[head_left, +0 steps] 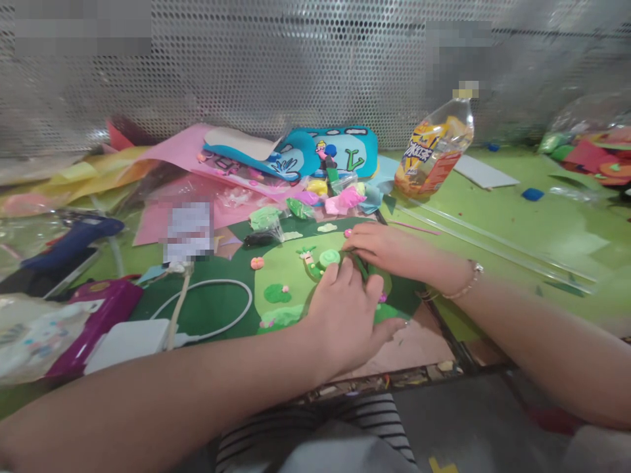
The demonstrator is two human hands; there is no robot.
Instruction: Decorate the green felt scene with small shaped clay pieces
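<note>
A green craft picture (269, 253) lies flat before me, with a light green middle and a dark green border. On it sits a clay snail with a pale green spiral shell (330, 257) and a leafy head. My left hand (342, 315) rests over the lower right of the picture, fingers bent down near the shell and thumb stretched apart. Just beyond it, my right hand (377, 246) reaches in from the right, its fingers held together and pointing down at the picture. Anything at those fingertips is hidden. A green clay lily pad (277, 293) shows left of my hands.
Wrapped lumps of coloured clay (345, 199) lie behind the picture, near blue craft boards (362, 151). A plastic bottle (428, 154) stands tilted at back right. Clear strips (503, 246) lie on the right. A white charger (131, 341) with its cable and a purple box (98, 315) are left.
</note>
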